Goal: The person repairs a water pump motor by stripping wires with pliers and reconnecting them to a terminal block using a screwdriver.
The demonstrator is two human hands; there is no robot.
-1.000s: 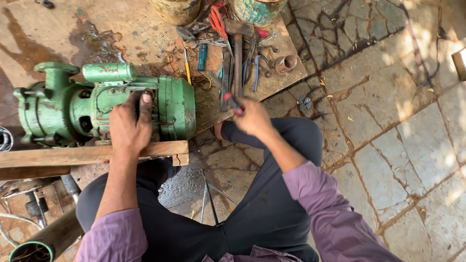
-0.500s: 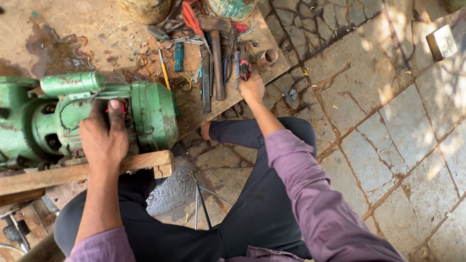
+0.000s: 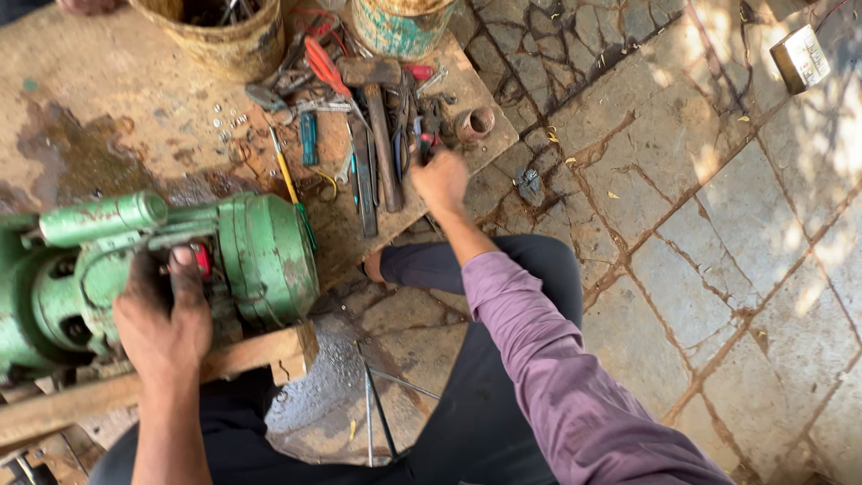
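My left hand (image 3: 162, 328) rests flat on the side of a green cast motor-pump (image 3: 260, 256), fingers by a small red part. The pump sits on a wooden beam (image 3: 256, 352) at the left. My right hand (image 3: 440, 182) is stretched out to the pile of hand tools on the stained board (image 3: 108, 117). Its fingers are closed around a dark tool with red grips (image 3: 424, 139) at the pile's right edge. A hammer (image 3: 382, 135) lies just left of that hand.
A rusty tub (image 3: 224, 40) and a teal tin (image 3: 400, 27) stand at the board's far edge. A short rusty pipe piece (image 3: 474, 123) lies near my right hand. Cracked stone paving (image 3: 718, 269) spreads to the right, with a small box (image 3: 802, 56) far right.
My right hand has reached forward from near my knee to the tool pile, carrying the red-gripped tool. The view has shifted forward and right. My left hand stays on the pump.
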